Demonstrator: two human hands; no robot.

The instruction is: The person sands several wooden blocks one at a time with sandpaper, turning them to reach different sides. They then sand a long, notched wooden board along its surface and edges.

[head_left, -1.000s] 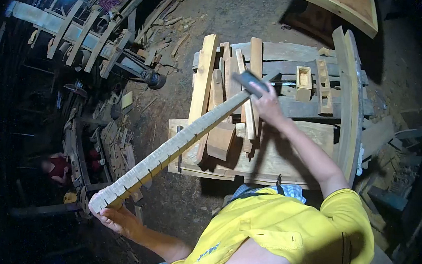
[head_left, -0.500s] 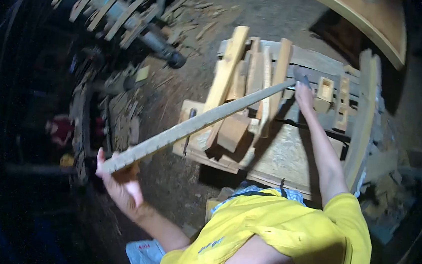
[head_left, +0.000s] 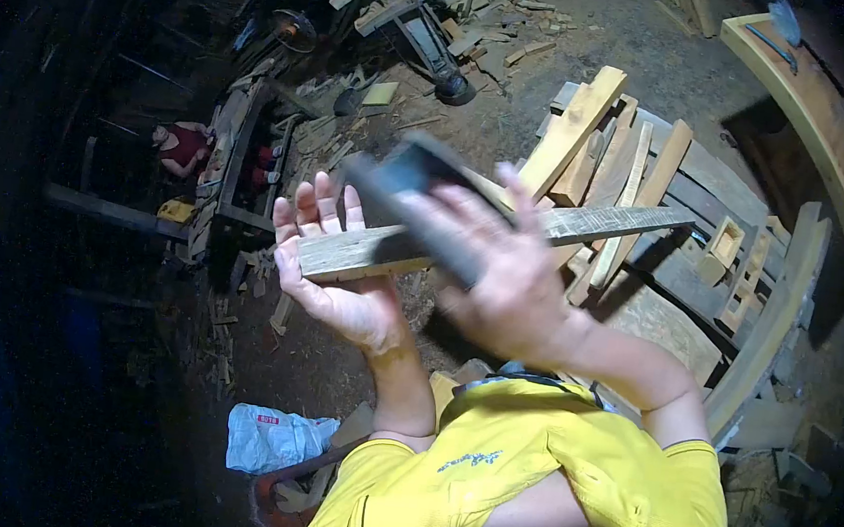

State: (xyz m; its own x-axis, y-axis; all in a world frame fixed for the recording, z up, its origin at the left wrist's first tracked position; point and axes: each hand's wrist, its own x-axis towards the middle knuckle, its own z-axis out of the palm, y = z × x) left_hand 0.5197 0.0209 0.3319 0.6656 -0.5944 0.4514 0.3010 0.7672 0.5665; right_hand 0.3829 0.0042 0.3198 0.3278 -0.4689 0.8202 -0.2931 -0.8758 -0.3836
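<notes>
A long, rough wooden strip [head_left: 611, 226] slants across the view, its near end lying in my left hand [head_left: 362, 314]. The thumb is along the near side of that end, and the fingers reach up past the far side. My right hand [head_left: 519, 297], smeared by motion, grips a dark box-like tool [head_left: 420, 173] over the strip, close to the left hand. The tool's exact kind is blurred, and together with the right hand it hides part of the strip's middle. The strip's far end overlaps the low workbench [head_left: 686, 171] in this view.
Several wooden pieces [head_left: 584, 127] lie on the bench, with small mortised blocks [head_left: 723, 245] to their right. A long beam [head_left: 773, 324] runs along the bench's right side. A white bag [head_left: 276, 438] sits at lower left. Another person [head_left: 183, 147] is far left among timber.
My right hand and the dark tool have come from the strip's far end to near my left hand. The strip's near end now appears higher and further right, and the view has shifted.
</notes>
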